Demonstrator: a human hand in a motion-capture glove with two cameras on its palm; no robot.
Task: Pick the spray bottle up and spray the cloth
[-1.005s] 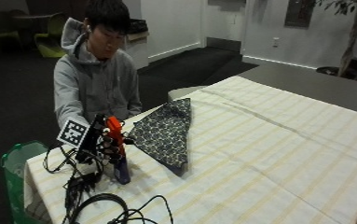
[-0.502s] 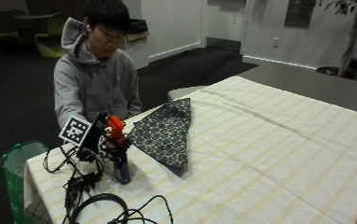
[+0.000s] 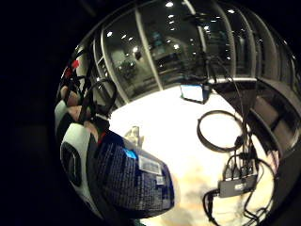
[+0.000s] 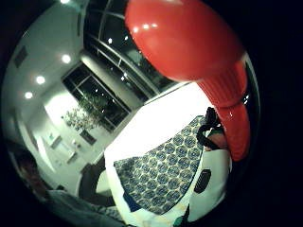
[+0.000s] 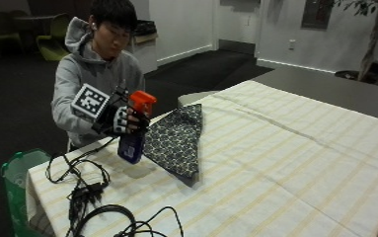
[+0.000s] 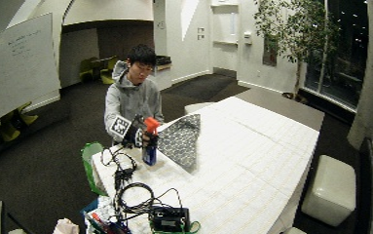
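Observation:
In the outside view my gloved right hand [image 5: 118, 120] grips the neck of the spray bottle [image 5: 131, 144], which has an orange head and a blue body. The bottle is upright, lifted a little off the table, with the head facing the cloth. The dark patterned cloth [image 5: 174, 138] lies on the striped tablecloth just beside the bottle. From the palm, the labelled blue body of the bottle [image 3: 131, 179] fills one view. The orange spray head [image 4: 189, 42] looms over the cloth [image 4: 161, 175] in the other. The wide view shows the hand [image 6: 134, 138], bottle [image 6: 150, 146] and cloth [image 6: 179, 139].
The table [image 5: 293, 163] has a pale striped cover and stretches away to the right of the cloth. Black cables [image 5: 83, 187] and a small hub lie at its near left corner. A green bag [image 5: 14, 170] stands beside that corner.
The hand has raised the spray bottle off the table and brought it closer to the cloth. The cloth has not moved.

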